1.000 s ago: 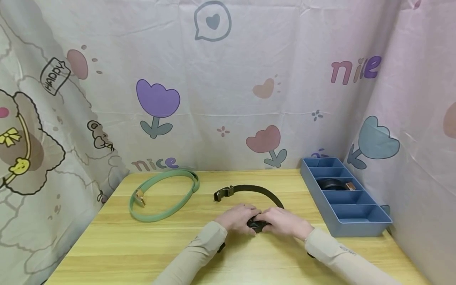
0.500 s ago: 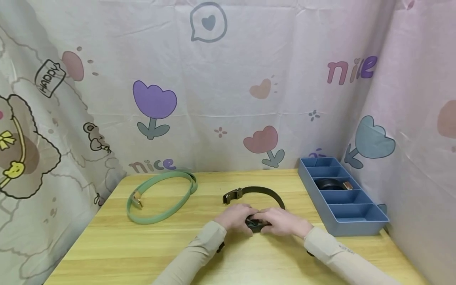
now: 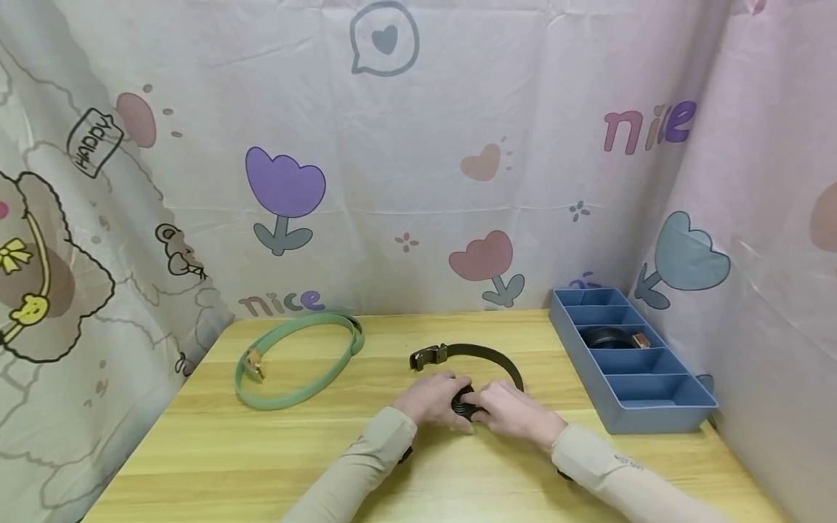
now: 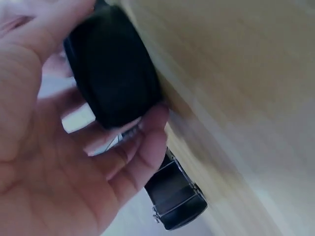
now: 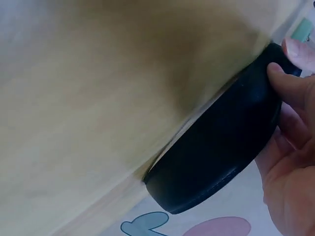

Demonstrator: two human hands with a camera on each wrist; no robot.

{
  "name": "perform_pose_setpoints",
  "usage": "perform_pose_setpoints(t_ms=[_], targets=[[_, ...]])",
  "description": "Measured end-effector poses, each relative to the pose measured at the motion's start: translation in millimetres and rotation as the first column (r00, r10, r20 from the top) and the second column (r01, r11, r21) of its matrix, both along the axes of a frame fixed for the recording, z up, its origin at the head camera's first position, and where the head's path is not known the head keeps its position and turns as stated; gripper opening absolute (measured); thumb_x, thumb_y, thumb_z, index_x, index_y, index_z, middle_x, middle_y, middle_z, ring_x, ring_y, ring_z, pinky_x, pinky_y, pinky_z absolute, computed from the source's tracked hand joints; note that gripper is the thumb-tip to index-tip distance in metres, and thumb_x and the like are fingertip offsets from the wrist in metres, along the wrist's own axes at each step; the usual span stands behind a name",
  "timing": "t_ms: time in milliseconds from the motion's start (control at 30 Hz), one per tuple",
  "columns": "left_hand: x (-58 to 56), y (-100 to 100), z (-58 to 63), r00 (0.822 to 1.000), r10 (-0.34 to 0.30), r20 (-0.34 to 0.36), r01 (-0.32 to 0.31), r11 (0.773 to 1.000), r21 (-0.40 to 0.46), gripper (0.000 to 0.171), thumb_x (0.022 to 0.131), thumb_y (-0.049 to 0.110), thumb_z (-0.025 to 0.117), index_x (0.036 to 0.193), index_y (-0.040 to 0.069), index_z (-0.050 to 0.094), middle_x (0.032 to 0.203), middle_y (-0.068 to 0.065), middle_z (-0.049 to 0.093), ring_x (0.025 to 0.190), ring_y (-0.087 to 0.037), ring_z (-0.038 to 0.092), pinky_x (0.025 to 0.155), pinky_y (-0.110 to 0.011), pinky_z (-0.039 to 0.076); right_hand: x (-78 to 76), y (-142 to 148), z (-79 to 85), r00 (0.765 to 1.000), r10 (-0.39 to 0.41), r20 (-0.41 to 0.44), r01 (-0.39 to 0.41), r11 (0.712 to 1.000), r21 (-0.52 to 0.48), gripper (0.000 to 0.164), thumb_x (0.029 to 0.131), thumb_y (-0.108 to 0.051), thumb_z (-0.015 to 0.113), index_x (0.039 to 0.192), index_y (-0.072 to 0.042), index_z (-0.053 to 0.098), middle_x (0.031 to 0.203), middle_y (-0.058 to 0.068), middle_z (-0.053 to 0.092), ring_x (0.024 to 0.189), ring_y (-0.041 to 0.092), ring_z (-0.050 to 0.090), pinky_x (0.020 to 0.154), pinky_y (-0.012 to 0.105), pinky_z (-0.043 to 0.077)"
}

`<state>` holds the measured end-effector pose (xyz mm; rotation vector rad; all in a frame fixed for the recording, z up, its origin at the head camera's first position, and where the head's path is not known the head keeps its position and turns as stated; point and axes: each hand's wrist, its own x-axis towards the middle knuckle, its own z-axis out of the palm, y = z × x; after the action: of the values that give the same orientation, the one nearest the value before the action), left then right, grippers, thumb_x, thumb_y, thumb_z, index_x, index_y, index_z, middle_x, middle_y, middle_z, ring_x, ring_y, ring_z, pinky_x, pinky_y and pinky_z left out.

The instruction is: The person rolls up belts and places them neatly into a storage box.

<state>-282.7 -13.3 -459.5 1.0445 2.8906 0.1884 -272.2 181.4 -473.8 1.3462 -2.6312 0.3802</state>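
along the belt (image 5: 216, 140), stitching (image 5: 222, 180) shows (right wrist only).

Compared with half a second ago, slid the right hand (image 3: 513, 410) leftward, closer to the left hand (image 3: 433, 399), at lower centre of the head view. Covered most of the strap seen just right of the coil (image 3: 462, 404) before. Compared with a second ago, drew the buckle (image 3: 428, 356) rightward, just below mid-frame, shortening the visible arc of dark belt (image 3: 484, 351).
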Motion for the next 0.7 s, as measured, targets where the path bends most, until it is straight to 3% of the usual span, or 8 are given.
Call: perform_pose_setpoints(t_ms=[100,200,367,500,633,700], targets=[[-0.8,0.5,-2.5,1.000,0.007,-0.017,-0.007,1.000,0.020,0.058,0.072,0.054,0.080,0.118,0.024,0.059,0.102,0.004,0.060,0.082,-0.008,0.054,0.071,-0.024,0.046,0.0,-1.3,-0.7,1.000,-0.006,0.020,0.006,1.000,-0.013,0.013,0.088,-0.019,0.072,0.101,-0.020,0.069,0.081,-0.009,0.069,0.069,-0.005,0.056,0.061,0.017,0.047],[-3.7,-0.5,-3.4,0.999,-0.027,-0.018,0.027,0.999,0.037,0.049,0.071,0.042,0.084,0.110,0.026,0.059,0.096,0.006,0.058,0.078,-0.007,0.052,0.069,-0.022,0.045,-2.3,0.3,1.6,0.997,0.021,0.069,-0.020,1.000,-0.012,0.018,0.089,-0.019,0.071,0.106,-0.019,0.068,0.089,-0.008,0.071,0.077,-0.003,0.059,0.067,0.019,0.050],[-7.0,-4.8,1.9,0.997,-0.073,0.026,0.072,0.996,0.053,0.059,0.068,0.028,0.087,0.122,0.026,0.062,0.107,0.005,0.062,0.088,-0.007,0.055,0.081,-0.023,0.047,-5.2,6.8,7.9,0.989,0.056,0.138,-0.057,0.998,0.002,0.041,0.085,-0.009,0.073,0.124,-0.014,0.062,0.105,0.000,0.069,0.091,0.010,0.064,0.080,0.028,0.053],[-7.2,-7.1,6.4,0.994,-0.091,0.055,0.088,0.995,0.040,0.068,0.069,0.024,0.087,0.132,0.027,0.059,0.114,0.002,0.062,0.093,-0.008,0.056,0.085,-0.024,0.047,-5.4,8.0,8.6,0.994,0.070,0.089,-0.069,0.998,-0.006,0.042,0.084,-0.005,0.073,0.124,-0.015,0.063,0.107,0.001,0.069,0.095,0.012,0.066,0.083,0.030,0.054],[-8.2,-8.8,5.5,0.995,-0.079,0.054,0.078,0.996,0.032,0.060,0.069,0.026,0.086,0.124,0.031,0.062,0.104,0.005,0.061,0.085,-0.007,0.053,0.077,-0.023,0.046,-6.0,3.7,3.6,0.997,0.071,-0.004,-0.071,0.997,-0.019,0.030,0.086,-0.005,0.071,0.113,-0.017,0.066,0.095,-0.002,0.071,0.085,0.006,0.066,0.073,0.026,0.054],[-7.8,-9.3,4.4,0.997,-0.067,0.042,0.066,0.997,0.031,0.054,0.071,0.036,0.086,0.119,0.032,0.062,0.101,0.007,0.061,0.084,-0.008,0.053,0.074,-0.023,0.045,-6.1,1.6,0.7,0.998,0.056,-0.032,-0.056,0.998,-0.012,0.027,0.086,-0.006,0.071,0.110,-0.017,0.066,0.091,-0.004,0.071,0.081,0.004,0.065,0.069,0.024,0.053]])
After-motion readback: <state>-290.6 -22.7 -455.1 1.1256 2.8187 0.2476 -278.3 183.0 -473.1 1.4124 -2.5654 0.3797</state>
